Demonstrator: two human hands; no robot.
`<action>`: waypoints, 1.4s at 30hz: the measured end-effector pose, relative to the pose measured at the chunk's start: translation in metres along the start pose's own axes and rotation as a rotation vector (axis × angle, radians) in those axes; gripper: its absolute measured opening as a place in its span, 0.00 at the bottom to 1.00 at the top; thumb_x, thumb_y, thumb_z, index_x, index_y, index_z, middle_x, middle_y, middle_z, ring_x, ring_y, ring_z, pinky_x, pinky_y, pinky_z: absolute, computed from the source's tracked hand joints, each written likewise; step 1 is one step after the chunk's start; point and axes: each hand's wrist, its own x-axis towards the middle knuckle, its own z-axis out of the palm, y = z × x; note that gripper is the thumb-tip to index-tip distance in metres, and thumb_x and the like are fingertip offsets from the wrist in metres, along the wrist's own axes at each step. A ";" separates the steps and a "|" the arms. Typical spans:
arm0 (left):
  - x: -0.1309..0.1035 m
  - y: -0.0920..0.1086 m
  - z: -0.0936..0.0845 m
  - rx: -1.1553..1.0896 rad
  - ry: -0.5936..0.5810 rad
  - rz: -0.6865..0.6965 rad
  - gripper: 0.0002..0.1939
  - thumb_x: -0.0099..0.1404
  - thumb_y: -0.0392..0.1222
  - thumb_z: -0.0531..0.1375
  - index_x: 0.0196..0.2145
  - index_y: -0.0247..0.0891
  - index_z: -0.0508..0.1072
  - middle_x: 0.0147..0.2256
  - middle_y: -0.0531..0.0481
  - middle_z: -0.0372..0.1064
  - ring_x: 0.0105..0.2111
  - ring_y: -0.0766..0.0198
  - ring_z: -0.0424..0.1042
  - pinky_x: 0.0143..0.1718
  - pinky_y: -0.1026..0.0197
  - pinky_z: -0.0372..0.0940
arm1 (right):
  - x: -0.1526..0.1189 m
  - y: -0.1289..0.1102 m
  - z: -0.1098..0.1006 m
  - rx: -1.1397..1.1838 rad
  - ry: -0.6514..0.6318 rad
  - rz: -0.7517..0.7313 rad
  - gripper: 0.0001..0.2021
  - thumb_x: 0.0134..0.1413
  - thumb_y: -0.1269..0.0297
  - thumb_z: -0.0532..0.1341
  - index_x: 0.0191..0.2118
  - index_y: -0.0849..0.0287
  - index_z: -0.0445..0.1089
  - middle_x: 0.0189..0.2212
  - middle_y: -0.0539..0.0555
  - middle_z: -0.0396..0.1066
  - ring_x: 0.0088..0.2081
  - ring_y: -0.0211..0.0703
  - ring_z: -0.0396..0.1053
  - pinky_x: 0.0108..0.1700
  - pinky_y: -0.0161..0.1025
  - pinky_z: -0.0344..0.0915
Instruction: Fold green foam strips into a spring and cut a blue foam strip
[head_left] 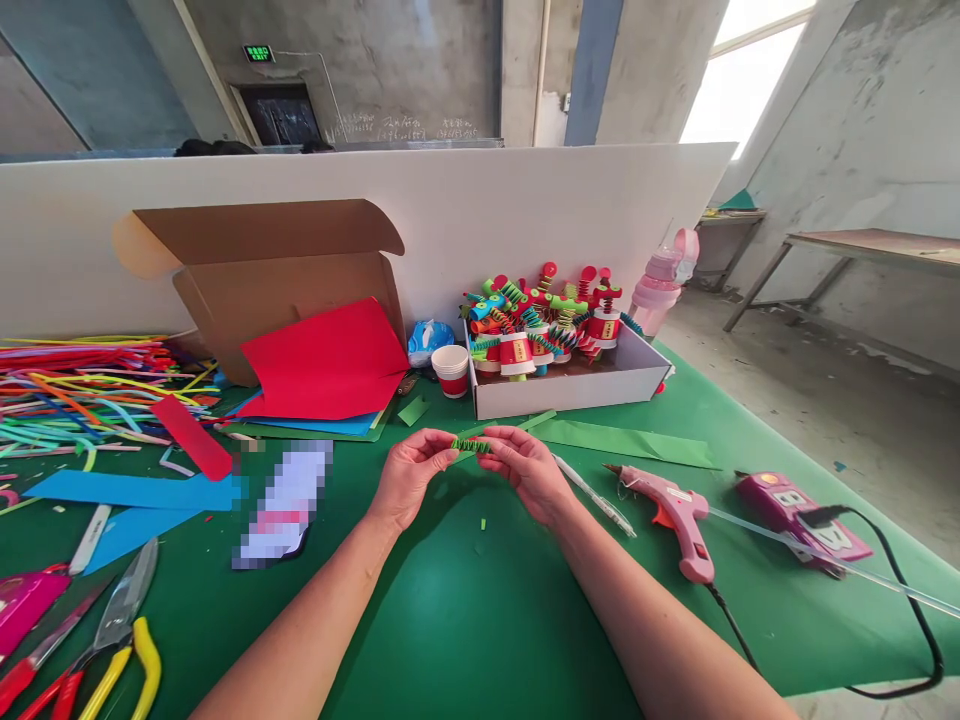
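Note:
A small green coiled piece (471, 446) with zigzag folds is stretched between my two hands above the green table. My left hand (411, 472) pinches its left end between thumb and finger. Its right end is pinched by my right hand (526, 470). Just below lies a tiny green paper scrap (483, 524). Beyond my hands are a long green paper strip (630, 441), a white box (570, 390) full of colourful spring figures, and a stack of red and white paper cups (451, 372).
To the right lie a white pen (596, 497), a pink glue gun (679, 520) and a purple device (801, 520) with cable. To the left are a phone (283, 505), blue strips (142, 490), red paper (330, 365), scissors (127, 600) and pipe cleaners (90, 395).

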 end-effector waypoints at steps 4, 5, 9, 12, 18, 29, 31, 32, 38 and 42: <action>-0.001 0.000 0.001 -0.038 -0.006 -0.022 0.15 0.44 0.45 0.72 0.29 0.36 0.76 0.27 0.52 0.72 0.27 0.68 0.67 0.29 0.64 0.65 | -0.003 -0.001 0.002 0.048 -0.091 0.065 0.17 0.44 0.58 0.71 0.39 0.61 0.74 0.37 0.55 0.77 0.31 0.37 0.74 0.41 0.38 0.71; -0.002 -0.001 0.002 -0.032 -0.011 -0.022 0.15 0.44 0.45 0.72 0.29 0.36 0.76 0.28 0.52 0.72 0.28 0.67 0.68 0.30 0.64 0.65 | -0.003 -0.001 0.002 0.046 -0.112 0.084 0.18 0.45 0.56 0.71 0.40 0.61 0.74 0.36 0.54 0.77 0.31 0.37 0.74 0.40 0.39 0.71; -0.003 -0.003 0.002 0.038 -0.063 -0.007 0.13 0.46 0.44 0.70 0.29 0.37 0.75 0.29 0.52 0.72 0.31 0.66 0.70 0.36 0.62 0.68 | -0.005 0.001 0.005 -0.047 -0.127 0.080 0.17 0.40 0.59 0.73 0.37 0.61 0.75 0.32 0.52 0.75 0.30 0.36 0.73 0.40 0.37 0.71; -0.002 -0.005 0.001 0.140 -0.141 0.055 0.14 0.49 0.44 0.69 0.34 0.38 0.75 0.34 0.50 0.73 0.34 0.64 0.71 0.39 0.59 0.69 | -0.005 0.001 0.005 -0.148 -0.091 0.009 0.16 0.37 0.61 0.74 0.34 0.61 0.76 0.31 0.51 0.76 0.29 0.36 0.72 0.40 0.38 0.70; -0.001 -0.009 -0.002 0.363 -0.195 0.248 0.11 0.56 0.46 0.65 0.35 0.39 0.77 0.37 0.48 0.72 0.34 0.64 0.71 0.39 0.59 0.70 | -0.005 0.000 0.005 -0.249 -0.085 -0.032 0.14 0.38 0.60 0.73 0.33 0.60 0.76 0.31 0.52 0.76 0.28 0.37 0.71 0.40 0.41 0.69; -0.001 0.002 -0.003 0.101 -0.116 -0.014 0.15 0.46 0.46 0.71 0.31 0.37 0.77 0.26 0.52 0.74 0.27 0.63 0.74 0.36 0.58 0.72 | -0.002 -0.002 0.000 -0.156 -0.049 -0.011 0.16 0.36 0.60 0.74 0.34 0.60 0.76 0.29 0.52 0.76 0.29 0.37 0.72 0.41 0.40 0.70; -0.001 0.004 -0.003 0.086 -0.100 -0.018 0.15 0.45 0.47 0.71 0.30 0.37 0.77 0.25 0.53 0.73 0.26 0.65 0.73 0.35 0.59 0.71 | -0.002 -0.002 0.000 -0.134 -0.055 0.005 0.16 0.36 0.61 0.74 0.35 0.61 0.76 0.30 0.52 0.77 0.29 0.38 0.73 0.42 0.41 0.70; -0.001 0.004 -0.003 0.082 -0.088 -0.016 0.15 0.45 0.47 0.71 0.30 0.37 0.77 0.25 0.53 0.73 0.26 0.65 0.72 0.34 0.60 0.71 | -0.002 -0.003 -0.001 -0.124 -0.058 0.011 0.16 0.37 0.61 0.74 0.35 0.61 0.77 0.30 0.53 0.77 0.30 0.38 0.73 0.42 0.41 0.70; 0.004 0.000 -0.011 0.065 -0.042 -0.004 0.16 0.46 0.46 0.71 0.30 0.36 0.76 0.26 0.53 0.72 0.27 0.67 0.71 0.34 0.62 0.70 | 0.001 -0.004 -0.005 -0.172 -0.052 0.013 0.16 0.35 0.62 0.74 0.35 0.61 0.77 0.31 0.53 0.78 0.31 0.40 0.74 0.46 0.44 0.70; 0.006 -0.002 -0.016 0.040 -0.046 -0.014 0.16 0.47 0.46 0.71 0.32 0.36 0.75 0.28 0.52 0.73 0.30 0.66 0.72 0.36 0.61 0.70 | 0.004 -0.004 -0.008 -0.293 -0.047 -0.054 0.18 0.35 0.62 0.73 0.37 0.59 0.78 0.28 0.52 0.78 0.32 0.42 0.75 0.46 0.45 0.70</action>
